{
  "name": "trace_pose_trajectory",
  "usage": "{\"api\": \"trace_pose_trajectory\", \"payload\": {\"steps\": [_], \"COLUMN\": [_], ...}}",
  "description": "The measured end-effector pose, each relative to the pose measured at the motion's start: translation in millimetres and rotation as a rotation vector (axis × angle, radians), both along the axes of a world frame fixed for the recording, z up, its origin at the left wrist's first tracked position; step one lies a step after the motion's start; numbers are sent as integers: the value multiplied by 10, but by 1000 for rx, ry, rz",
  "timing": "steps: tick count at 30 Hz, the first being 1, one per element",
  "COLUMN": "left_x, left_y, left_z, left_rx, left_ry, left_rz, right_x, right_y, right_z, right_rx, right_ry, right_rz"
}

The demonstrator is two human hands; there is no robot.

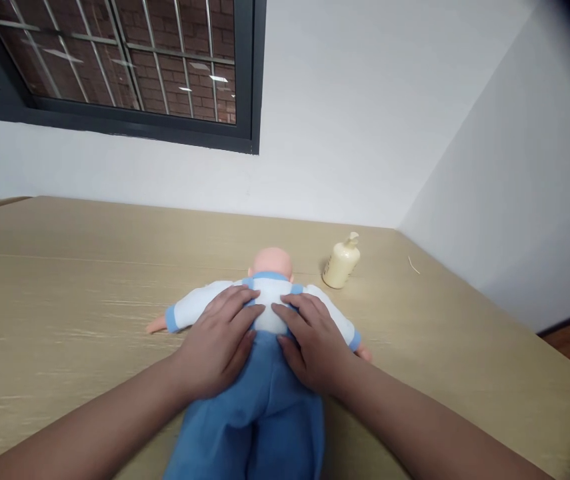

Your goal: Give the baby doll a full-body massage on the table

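Note:
A baby doll (pixel 271 313) in a white top and blue overalls lies face down on the wooden table, its head away from me and its arms spread to the sides. My left hand (pixel 222 337) rests on the left side of its back, fingers extended towards the middle. On the right side of the back lies my right hand (pixel 315 337), its fingers likewise stretched out over the cloth. Neither hand grips anything. The doll's face is hidden, and its legs run out of the bottom of the view.
A cream pump bottle (pixel 341 265) stands beyond the doll to the right. Farther right on the table (pixel 89 267) is a thin pale strip (pixel 413 265). White walls (pixel 365 120) border the table at the back and right, with a barred, dark-framed window (pixel 251 80) at upper left.

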State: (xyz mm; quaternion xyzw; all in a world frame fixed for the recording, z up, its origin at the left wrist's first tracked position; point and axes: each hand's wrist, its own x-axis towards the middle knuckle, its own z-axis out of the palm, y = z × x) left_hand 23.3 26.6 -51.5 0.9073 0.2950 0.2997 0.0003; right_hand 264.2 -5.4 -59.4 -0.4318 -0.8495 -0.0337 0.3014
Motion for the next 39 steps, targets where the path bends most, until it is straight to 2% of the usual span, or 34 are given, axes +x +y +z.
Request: {"api": "trace_pose_trajectory", "payload": {"steps": [4,12,19,23,29,34,39], "left_x": [-20,4,-4,-1,-7,-25,-52], "left_y": [16,69,51,64,152,167,147], "left_z": [-60,-22,-58,-17,91,83,45], "left_rx": [-10,-58,2,-14,-123,-131,-104], "left_ry": [15,21,98,139,88,98,173], "left_rz": [14,16,14,15,11,14,65], "right_x": [14,0,9,7,18,34,48], "right_y": [16,38,26,44,85,80,59], "right_z": [-30,2,-34,-57,41,47,47], "right_rx": [-10,-66,-61,-68,-165,-158,-189], "right_ry": [-58,-77,-130,-163,-100,-69,-110], "right_rz": [-9,-21,-65,-76,-69,-53,-158]}}
